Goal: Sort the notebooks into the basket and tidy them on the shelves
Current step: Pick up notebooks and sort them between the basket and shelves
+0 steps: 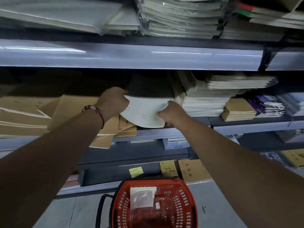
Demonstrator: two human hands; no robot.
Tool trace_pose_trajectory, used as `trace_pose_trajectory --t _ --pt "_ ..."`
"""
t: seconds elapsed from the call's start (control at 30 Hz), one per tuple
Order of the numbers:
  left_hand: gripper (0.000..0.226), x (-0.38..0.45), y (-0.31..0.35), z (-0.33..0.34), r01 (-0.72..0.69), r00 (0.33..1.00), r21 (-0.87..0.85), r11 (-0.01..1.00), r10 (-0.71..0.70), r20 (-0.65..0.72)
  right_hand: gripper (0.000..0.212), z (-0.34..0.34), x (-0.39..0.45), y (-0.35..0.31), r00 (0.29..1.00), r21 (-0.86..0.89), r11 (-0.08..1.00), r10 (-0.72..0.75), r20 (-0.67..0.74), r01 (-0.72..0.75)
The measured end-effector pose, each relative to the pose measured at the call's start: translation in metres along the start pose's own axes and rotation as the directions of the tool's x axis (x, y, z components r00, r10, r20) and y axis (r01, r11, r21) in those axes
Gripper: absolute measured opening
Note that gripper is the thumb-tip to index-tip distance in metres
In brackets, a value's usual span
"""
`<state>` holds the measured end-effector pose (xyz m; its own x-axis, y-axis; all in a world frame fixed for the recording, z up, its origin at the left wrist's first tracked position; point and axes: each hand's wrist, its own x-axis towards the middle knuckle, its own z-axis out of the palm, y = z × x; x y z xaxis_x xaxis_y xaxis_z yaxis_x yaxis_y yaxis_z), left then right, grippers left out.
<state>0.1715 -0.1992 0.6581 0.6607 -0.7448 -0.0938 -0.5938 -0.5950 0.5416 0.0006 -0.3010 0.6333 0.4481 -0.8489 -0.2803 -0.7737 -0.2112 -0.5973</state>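
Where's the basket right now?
In the head view the red basket sits on the floor at bottom centre, below the shelves and between the person's forearms, with a wrapped notebook pack inside.

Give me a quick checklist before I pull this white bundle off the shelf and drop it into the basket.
1. Left hand grips the white bundle: ok.
2. Right hand grips its other edge: ok.
3. Bundle clear of the shelf: not ok, its back is under a dark stack.
4. Basket below the arms: ok.
5. Room in the basket: ok, one packet shows.
6. Brown notebooks beside stay put: cannot tell.
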Motion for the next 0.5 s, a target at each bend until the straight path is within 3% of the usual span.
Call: trace_pose_trajectory --t 0.13,0.37,0.43,0.5 --pt "0.046 -0.002 -0.008 0.017 -0.068 0.997 0.172 0.983 0.071 -0.016 0.032 0.010 0.006 0.001 0.999 -0.149 0.988 0.044 0.031 -0.039" --pt "0.048 -0.018 -0.013 0.028 -0.085 0.994 0.404 0.911 0.102 -0.023 0.046 0.007 -0.007 0.011 0.998 -0.366 0.929 -0.061 -0.030 0.045" --pt "0.048 -0.034 -0.014 0.027 -0.099 0.979 0.468 0.878 0.170 -0.111 0.046 0.005 -0.020 0.017 0.989 -0.387 0.917 -0.131 -0.067 0.095" --pt "0.041 -0.055 -0.020 0.029 -0.224 0.893 0.436 0.872 0.362 -0.266 0.041 0.009 -0.036 0.032 0.946 -0.392 0.900 -0.275 -0.170 0.191"
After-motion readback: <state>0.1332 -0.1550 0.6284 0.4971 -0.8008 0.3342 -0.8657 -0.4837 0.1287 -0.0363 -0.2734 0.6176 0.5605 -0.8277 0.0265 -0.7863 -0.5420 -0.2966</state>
